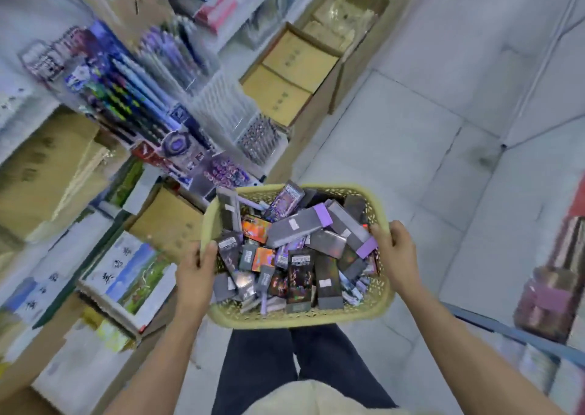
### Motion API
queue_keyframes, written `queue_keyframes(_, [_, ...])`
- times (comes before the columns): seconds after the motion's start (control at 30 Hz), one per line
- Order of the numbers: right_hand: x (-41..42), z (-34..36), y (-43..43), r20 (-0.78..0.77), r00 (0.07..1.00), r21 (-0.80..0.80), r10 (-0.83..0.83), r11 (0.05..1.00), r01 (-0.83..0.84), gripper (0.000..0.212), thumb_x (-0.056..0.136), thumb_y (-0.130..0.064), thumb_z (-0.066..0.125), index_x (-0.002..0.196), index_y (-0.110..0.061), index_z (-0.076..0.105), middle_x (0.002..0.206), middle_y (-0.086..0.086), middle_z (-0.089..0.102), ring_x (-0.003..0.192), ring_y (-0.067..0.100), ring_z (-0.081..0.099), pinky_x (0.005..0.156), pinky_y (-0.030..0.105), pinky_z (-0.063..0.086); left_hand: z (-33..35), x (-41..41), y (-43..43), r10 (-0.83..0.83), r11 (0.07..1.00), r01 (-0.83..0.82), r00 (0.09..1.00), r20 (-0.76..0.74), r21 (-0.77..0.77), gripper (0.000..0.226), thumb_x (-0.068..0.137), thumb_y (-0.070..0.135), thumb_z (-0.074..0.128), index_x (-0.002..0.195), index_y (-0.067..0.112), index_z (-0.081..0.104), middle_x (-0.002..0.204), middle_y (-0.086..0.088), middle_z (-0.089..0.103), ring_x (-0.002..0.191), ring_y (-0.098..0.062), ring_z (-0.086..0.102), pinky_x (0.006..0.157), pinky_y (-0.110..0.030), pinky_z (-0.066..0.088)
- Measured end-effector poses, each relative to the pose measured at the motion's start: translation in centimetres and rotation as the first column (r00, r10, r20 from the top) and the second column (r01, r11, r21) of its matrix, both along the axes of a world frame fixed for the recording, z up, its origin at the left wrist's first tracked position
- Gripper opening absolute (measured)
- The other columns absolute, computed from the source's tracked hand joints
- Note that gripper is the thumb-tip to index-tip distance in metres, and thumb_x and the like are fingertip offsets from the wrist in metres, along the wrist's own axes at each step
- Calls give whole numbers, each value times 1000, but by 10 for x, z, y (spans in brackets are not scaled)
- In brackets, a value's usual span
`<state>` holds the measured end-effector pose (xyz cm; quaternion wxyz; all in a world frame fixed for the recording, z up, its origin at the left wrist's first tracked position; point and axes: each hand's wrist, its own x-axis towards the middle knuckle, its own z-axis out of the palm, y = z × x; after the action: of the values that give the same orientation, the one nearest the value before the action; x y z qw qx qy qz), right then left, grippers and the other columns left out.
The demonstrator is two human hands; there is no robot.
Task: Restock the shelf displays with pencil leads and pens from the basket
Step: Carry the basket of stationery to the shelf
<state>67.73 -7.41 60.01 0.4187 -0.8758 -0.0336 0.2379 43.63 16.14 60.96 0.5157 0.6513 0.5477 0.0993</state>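
basket [297,319] is perforated matt plastic, holographic packs [299,277] inside are glossy card, grey sleeves [294,226] matt card, cartons [285,76] at 12 o'clock plain brown cardboard, floor tiles [443,123] at 2 o'clock smooth with slight sheen, trousers [259,367] at 6 o'clock dark matt cloth.

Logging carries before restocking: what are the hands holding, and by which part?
The yellow basket, by its rim: the left hand grips the left edge, the right hand the right edge.
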Motion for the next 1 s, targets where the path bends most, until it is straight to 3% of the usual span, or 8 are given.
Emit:
queue_keyframes(0.1, [46, 8, -3, -10, 992, 29, -128, 991, 128, 41, 97, -29, 56, 79, 4, 38, 69, 5, 37, 63, 15, 35, 55, 23, 30, 9, 75, 24, -122, 992, 122, 993, 7, 29, 27, 100, 37, 50, 90, 13, 55, 81, -12, 56, 73, -19, 50, 67, -36, 42])
queue_keyframes(0.27, [118, 20, 1, 0, 935, 87, -355, 931, 353, 34, 96, -29, 57, 82, 1, 48, 72, 15, 50, 68, 21, 46, 62, 37, 38, 23, 212, 61, -327, 939, 322, 944, 29, 122, 29, 100, 30, 50, 74, 18, 47, 69, 1, 43, 56, -1, 36, 57, -23, 30])
queue_keyframes(0.37, [165, 31, 2, 28, 884, 99, -467, 881, 463, 29, 97, -28, 57, 85, -1, 53, 81, 22, 59, 73, 25, 53, 70, 43, 46, 30, 295, 78, -439, 895, 432, 897, 44, 110, 29, 100, 32, 50, 91, 5, 54, 76, -4, 48, 68, -13, 42, 63, -31, 34])
queue_keyframes(0.53, [254, 42, -6, 22, 798, 112, -602, 795, 596, 31, 97, -28, 57, 91, 3, 54, 89, 26, 61, 80, 39, 56, 74, 45, 48, 41, 431, 81, -562, 825, 553, 825, 62, 118, 19, 100, 34, 51, 82, 27, 49, 80, 0, 52, 71, -14, 45, 62, -25, 36])
queue_keyframes(0.6, [294, 43, -10, 32, 773, 111, -634, 770, 628, 33, 96, -27, 57, 91, 5, 54, 91, 30, 61, 74, 32, 54, 70, 41, 46, 41, 483, 80, -610, 790, 602, 790, 53, 118, 21, 100, 37, 49, 82, 25, 49, 78, -2, 52, 69, -12, 44, 60, -25, 34])
queue_keyframes(0.73, [388, 45, -16, 33, 755, 97, -655, 754, 649, 31, 96, -27, 58, 92, 3, 55, 89, 26, 61, 76, 27, 55, 72, 42, 47, 34, 584, 77, -617, 786, 609, 784, 74, 101, 30, 98, 42, 50, 92, 13, 55, 77, -4, 53, 67, -11, 44, 62, -30, 35])
queue_keyframes(0.83, [458, 48, -17, 40, 746, 93, -665, 746, 660, 27, 96, -28, 58, 89, -2, 56, 82, 14, 61, 75, 23, 56, 69, 39, 46, 33, 656, 78, -627, 778, 616, 774, 86, 122, 24, 99, 38, 50, 84, 19, 54, 71, 5, 50, 59, 0, 42, 59, -23, 35])
queue_keyframes(1.0, [572, 46, -6, 51, 738, 85, -673, 739, 668, 27, 96, -29, 57, 85, -3, 55, 74, 4, 56, 71, 17, 51, 62, 32, 40, 31, 780, 92, -642, 766, 632, 762, 83, 123, 32, 99, 36, 52, 89, 6, 52, 72, -1, 46, 62, -9, 39, 60, -30, 32])
